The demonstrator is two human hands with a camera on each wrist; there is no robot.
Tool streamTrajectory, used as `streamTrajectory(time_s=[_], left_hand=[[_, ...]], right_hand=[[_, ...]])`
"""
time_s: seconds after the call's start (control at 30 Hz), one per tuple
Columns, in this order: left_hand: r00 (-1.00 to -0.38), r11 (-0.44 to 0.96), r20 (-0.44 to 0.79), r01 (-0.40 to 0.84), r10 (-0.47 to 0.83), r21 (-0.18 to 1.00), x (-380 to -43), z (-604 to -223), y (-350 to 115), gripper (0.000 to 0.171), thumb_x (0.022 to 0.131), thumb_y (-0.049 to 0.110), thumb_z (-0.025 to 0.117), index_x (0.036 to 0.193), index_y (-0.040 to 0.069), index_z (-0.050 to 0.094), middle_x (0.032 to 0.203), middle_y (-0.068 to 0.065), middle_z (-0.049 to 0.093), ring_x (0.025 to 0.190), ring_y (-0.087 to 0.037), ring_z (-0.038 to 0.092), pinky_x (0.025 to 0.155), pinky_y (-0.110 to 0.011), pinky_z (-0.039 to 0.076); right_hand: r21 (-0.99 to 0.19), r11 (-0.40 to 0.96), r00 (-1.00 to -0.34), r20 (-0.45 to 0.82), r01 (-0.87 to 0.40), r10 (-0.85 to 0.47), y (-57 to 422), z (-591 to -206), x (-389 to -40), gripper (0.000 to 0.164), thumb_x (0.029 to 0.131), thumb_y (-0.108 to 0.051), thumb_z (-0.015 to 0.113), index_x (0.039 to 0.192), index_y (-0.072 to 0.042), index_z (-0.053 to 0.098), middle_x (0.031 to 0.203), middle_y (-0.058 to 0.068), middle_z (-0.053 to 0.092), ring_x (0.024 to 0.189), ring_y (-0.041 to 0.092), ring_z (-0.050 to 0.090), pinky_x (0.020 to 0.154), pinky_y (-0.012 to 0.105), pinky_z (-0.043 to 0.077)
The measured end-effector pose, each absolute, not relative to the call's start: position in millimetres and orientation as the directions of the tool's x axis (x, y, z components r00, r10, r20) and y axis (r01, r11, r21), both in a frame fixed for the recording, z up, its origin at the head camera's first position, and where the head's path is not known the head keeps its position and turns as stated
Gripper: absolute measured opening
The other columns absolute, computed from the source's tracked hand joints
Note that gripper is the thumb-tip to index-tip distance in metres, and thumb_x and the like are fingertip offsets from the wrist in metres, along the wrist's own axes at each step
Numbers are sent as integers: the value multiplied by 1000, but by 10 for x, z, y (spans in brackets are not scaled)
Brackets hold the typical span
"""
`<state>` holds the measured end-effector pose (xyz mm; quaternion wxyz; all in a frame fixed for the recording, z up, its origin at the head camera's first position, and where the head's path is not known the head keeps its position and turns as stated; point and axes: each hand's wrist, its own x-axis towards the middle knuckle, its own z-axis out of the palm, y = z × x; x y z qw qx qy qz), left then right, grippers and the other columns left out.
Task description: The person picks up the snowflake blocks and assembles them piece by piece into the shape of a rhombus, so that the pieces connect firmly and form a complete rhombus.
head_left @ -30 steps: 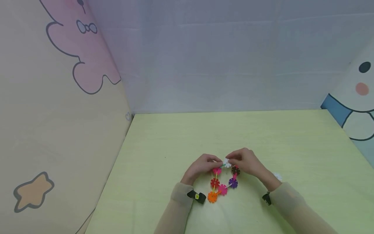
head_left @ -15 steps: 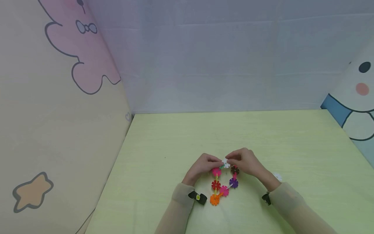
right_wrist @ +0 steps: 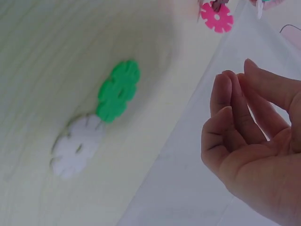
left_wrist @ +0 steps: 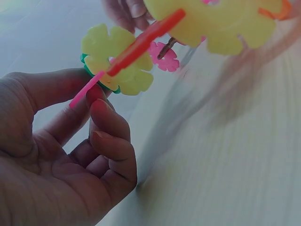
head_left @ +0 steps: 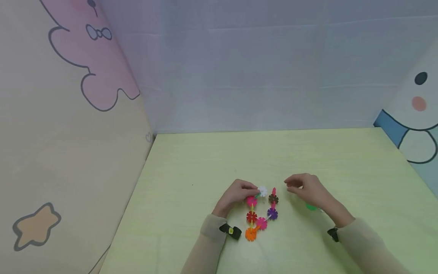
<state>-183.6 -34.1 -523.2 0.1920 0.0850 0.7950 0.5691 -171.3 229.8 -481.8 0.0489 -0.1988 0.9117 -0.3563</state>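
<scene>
My left hand [head_left: 236, 195] pinches one end of a chain of slotted plastic snowflake discs, bent into a ring with a gap at the far side. At its fingertips are a white disc [head_left: 262, 191], a pink disc [head_left: 251, 201] and a green edge between them. The ring runs on through a red disc [head_left: 251, 217], an orange disc [head_left: 251, 234] and a purple disc [head_left: 272, 214] to a brown disc [head_left: 273, 199] with an upright pink disc [head_left: 274, 191]. In the left wrist view, yellow discs [left_wrist: 141, 77] show close up. My right hand [head_left: 309, 189] holds nothing, its fingers loosely curled.
Under the right forearm, a loose green disc [right_wrist: 120, 92] and a white disc [right_wrist: 77, 146] lie side by side on the pale green table [head_left: 205, 160]. A grey-white curtain [head_left: 239, 76] stands behind the table, and a printed panel [head_left: 85, 152] along its left.
My right hand has let go of the white disc and moved right, away from the ring. A gap now shows between the white and upright pink discs. The left hand keeps its grip.
</scene>
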Motion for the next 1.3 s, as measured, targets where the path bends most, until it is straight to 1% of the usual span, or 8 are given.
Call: streamTrajectory(time_s=[0.13, 0.27, 0.37, 0.47, 0.7, 0.97, 1.13, 1.3], left_hand=[[-913, 342, -212, -87, 348, 936, -1835, -5237, -353, 14, 84, 17, 74, 91, 5, 76, 81, 1, 67, 66, -10, 49, 58, -23, 37], [-913, 344, -216, -91, 346, 935, -1836, -5236, -361, 14, 84, 18, 74, 91, 6, 76, 81, 2, 67, 66, -10, 49, 58, -24, 38], [-911, 339, -219, -95, 348, 936, -1840, -5236, -372, 13, 84, 18, 74, 91, 7, 76, 80, 3, 68, 64, -10, 48, 57, -23, 37], [-910, 335, -217, -93, 353, 938, -1842, -5228, -383, 14, 84, 18, 74, 92, 6, 76, 78, 3, 67, 60, -9, 46, 55, -22, 36], [-910, 336, -225, -103, 348, 936, -1851, -5241, -387, 14, 84, 18, 74, 91, 6, 76, 74, 2, 65, 57, -9, 43, 52, -21, 35], [-903, 328, -214, -88, 372, 940, -1853, -5254, -401, 12, 86, 17, 72, 91, 7, 76, 73, 3, 64, 55, -9, 43, 51, -21, 34], [-903, 328, -220, -95, 369, 940, -1847, -5244, -407, 13, 86, 18, 73, 91, 7, 76, 70, 3, 62, 54, -9, 42, 51, -22, 33], [-902, 333, -219, -90, 373, 939, -1850, -5245, -413, 14, 86, 19, 73, 91, 7, 76, 71, 2, 62, 54, -9, 42, 51, -22, 34]], right_hand=[[-614, 726, -921, 5, -310, -389, 2506, -4820, -1696, 24, 87, -6, 68, 110, 2, 66, 100, 11, 67, 89, 29, 63, 75, 46, 50], [-568, 779, -920, -92, -265, -380, 2676, -4811, -1660, 32, 83, -11, 72, 110, 4, 65, 104, 16, 65, 94, 35, 59, 78, 51, 47], [-543, 807, -911, -169, -232, -375, 2759, -4826, -1627, 37, 77, -16, 79, 106, 2, 66, 102, 15, 64, 95, 36, 57, 79, 51, 45], [-530, 816, -899, -205, -231, -388, 2809, -4870, -1604, 37, 71, -18, 83, 100, 0, 67, 99, 12, 64, 94, 35, 57, 79, 51, 45], [-531, 803, -897, -165, -270, -410, 2852, -4967, -1594, 25, 71, -10, 82, 89, -3, 67, 91, 5, 63, 87, 29, 58, 75, 46, 46], [-547, 788, -891, -152, -284, -427, 2871, -5014, -1625, 23, 72, -9, 82, 85, -6, 63, 85, 0, 60, 79, 21, 54, 69, 39, 45], [-568, 776, -909, -110, -275, -402, 2833, -5041, -1652, 19, 77, -7, 78, 82, -11, 60, 79, -3, 59, 72, 15, 52, 64, 36, 44], [-599, 736, -915, -15, -315, -404, 2746, -4981, -1700, 9, 83, -3, 72, 89, -9, 67, 82, -3, 65, 75, 15, 60, 66, 37, 48]])
